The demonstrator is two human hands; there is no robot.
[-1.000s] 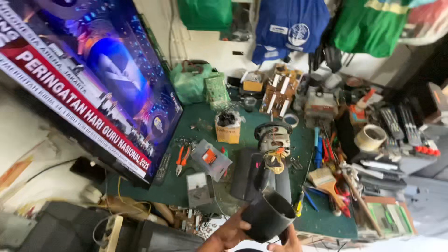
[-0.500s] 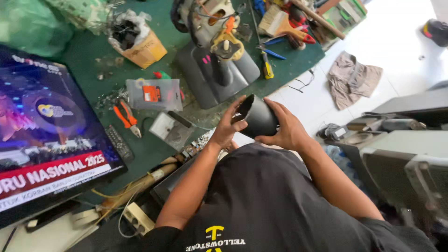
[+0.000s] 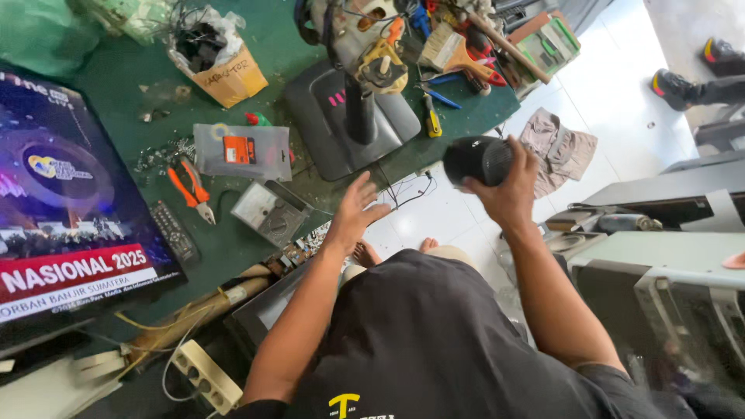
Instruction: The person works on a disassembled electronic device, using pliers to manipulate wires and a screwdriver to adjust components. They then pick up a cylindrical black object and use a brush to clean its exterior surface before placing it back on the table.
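Right hand [image 3: 508, 190]: right of centre in the frame, raised over the white floor, fingers wrapped tight around a black funnel-shaped part [image 3: 477, 159], thumb and fingertips pressing its rounded side.
Black funnel-shaped part: centre right of the frame, just off the edge of the green mat [image 3: 116, 85], held clear of the floor, apart from everything on the mat.
Left hand [image 3: 353, 213]: centre of the frame, fingers spread wide, gripping nothing, hovering above the mat's lower edge and a loose black cable [image 3: 407, 190].
Nearest to left hand: grey analogue meter [image 3: 268, 213] just to its left, a bare circuit board [image 3: 299, 248] below it.
Centre top: dark grey stand base [image 3: 326, 128] with a black post, a motor assembly [image 3: 361, 39] with yellow parts above it.
Left of the meter: clear plastic packet [image 3: 240, 151] with an orange label, orange-handled pliers [image 3: 190, 190], black remote control [image 3: 172, 231].
Left edge: lit television screen [image 3: 62, 202], tilted, showing a coloured broadcast.
Upper left: cardboard box [image 3: 229, 74] holding dark parts.
Top right of the mat: paintbrush [image 3: 450, 50], yellow-handled screwdriver [image 3: 431, 120], mixed hand tools.
Right of the mat: crumpled beige cloth [image 3: 559, 143] on white tiles.
Lower left: white power strip [image 3: 206, 376] with cables.
Bottom: black shirt of the person [image 3: 434, 341], bare toes [image 3: 365, 252] visible beneath the left forearm.
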